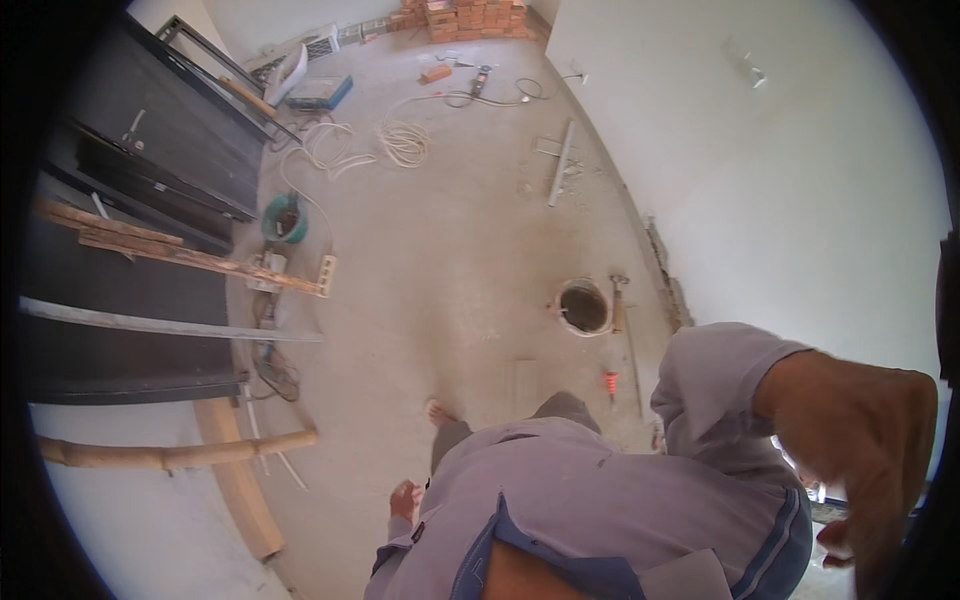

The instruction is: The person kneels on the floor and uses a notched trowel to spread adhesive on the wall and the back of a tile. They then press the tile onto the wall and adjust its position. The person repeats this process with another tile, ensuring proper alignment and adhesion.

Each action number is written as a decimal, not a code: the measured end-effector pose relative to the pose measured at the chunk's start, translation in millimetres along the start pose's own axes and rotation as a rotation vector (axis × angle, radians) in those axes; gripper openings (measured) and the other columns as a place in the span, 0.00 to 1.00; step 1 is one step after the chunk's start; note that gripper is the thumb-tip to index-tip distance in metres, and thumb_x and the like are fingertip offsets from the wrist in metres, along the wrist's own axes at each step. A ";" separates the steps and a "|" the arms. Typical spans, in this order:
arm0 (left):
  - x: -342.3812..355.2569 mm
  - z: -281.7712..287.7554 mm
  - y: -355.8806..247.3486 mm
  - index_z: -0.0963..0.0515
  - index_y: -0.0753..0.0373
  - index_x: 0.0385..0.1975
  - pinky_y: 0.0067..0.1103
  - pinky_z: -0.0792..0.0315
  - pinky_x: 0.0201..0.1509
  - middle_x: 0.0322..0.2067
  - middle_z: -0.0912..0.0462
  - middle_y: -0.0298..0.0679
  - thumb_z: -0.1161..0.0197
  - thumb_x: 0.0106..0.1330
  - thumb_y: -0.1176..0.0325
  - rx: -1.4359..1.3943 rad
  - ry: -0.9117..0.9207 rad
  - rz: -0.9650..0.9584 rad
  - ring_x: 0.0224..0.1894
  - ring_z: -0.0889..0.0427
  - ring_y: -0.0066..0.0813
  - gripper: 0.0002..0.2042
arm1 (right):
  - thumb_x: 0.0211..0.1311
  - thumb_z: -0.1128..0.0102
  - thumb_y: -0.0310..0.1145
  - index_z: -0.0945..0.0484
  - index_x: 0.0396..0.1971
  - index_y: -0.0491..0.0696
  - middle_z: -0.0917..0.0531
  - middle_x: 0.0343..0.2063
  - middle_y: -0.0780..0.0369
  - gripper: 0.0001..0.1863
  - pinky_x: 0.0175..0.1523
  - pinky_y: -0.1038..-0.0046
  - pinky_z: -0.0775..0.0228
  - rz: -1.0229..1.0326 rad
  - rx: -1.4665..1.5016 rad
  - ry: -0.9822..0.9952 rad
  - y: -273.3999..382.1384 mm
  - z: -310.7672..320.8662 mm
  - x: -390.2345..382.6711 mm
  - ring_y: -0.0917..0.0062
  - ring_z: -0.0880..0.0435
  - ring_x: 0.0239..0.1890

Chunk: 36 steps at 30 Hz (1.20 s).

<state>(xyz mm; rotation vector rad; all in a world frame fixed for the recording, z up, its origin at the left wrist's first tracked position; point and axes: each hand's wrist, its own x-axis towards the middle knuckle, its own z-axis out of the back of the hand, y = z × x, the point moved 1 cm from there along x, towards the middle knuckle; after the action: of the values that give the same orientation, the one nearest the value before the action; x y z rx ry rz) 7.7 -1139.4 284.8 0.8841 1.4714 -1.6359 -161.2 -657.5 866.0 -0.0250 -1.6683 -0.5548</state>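
Note:
My right hand is raised large at the right, beside my grey shirt sleeve, its fingers curled downward; whatever they may hold is hidden. My left hand is low beside my body at the bottom centre, small and partly covered, so its grip is unclear. My grey-and-blue shirt fills the lower middle, with a bare foot beyond it. On the concrete floor ahead are a round hole with a long tool beside it and a red-handled tool.
Dark panels line the left wall, with wooden strips, a bamboo pole and a green bucket. Farther off lie coiled cables, a metal bar, a blue case and stacked bricks. A white wall bounds the right.

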 end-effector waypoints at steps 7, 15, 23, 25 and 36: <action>24.9 145.7 -171.7 0.34 0.60 0.65 0.34 0.29 0.59 0.51 0.19 0.46 0.46 0.71 0.51 -0.039 -0.121 -0.229 0.55 0.21 0.39 0.27 | 0.62 0.38 0.41 0.23 0.41 0.46 0.20 0.40 0.58 0.15 0.65 0.58 0.43 0.068 0.009 0.047 -101.2 -0.6 48.8 0.67 0.21 0.45; 41.7 90.7 -146.7 0.28 0.65 0.58 0.31 0.26 0.55 0.47 0.16 0.46 0.42 0.69 0.57 0.161 0.038 -0.064 0.51 0.18 0.35 0.23 | 0.62 0.37 0.41 0.22 0.35 0.46 0.20 0.34 0.58 0.13 0.61 0.57 0.39 0.103 0.237 0.023 -165.0 121.0 60.6 0.66 0.20 0.40; 47.4 -12.2 -166.2 0.23 0.64 0.51 0.29 0.26 0.53 0.45 0.16 0.45 0.45 0.70 0.59 0.223 -0.052 0.019 0.50 0.18 0.37 0.17 | 0.61 0.37 0.42 0.22 0.29 0.47 0.21 0.27 0.59 0.13 0.57 0.57 0.35 0.074 0.593 0.011 -233.3 297.1 64.9 0.65 0.19 0.35; 52.8 -31.4 -192.6 0.23 0.63 0.51 0.30 0.26 0.53 0.45 0.16 0.45 0.46 0.70 0.59 0.160 -0.100 0.043 0.50 0.18 0.37 0.17 | 0.61 0.36 0.42 0.22 0.28 0.47 0.21 0.26 0.59 0.13 0.56 0.56 0.34 0.075 0.655 0.008 -241.6 333.4 67.3 0.64 0.19 0.34; 89.4 -76.4 -277.9 0.22 0.63 0.49 0.30 0.26 0.53 0.45 0.17 0.45 0.47 0.71 0.59 -0.026 -0.218 0.048 0.50 0.19 0.39 0.16 | 0.61 0.36 0.43 0.21 0.19 0.47 0.21 0.17 0.60 0.16 0.50 0.55 0.28 0.066 0.937 0.026 -312.7 437.1 91.9 0.63 0.18 0.27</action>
<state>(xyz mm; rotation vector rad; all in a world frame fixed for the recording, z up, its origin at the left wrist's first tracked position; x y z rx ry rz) -278.2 -1055.2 331.3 0.6976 1.3083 -1.6188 -685.4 -798.8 815.6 0.6000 -1.7527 0.3105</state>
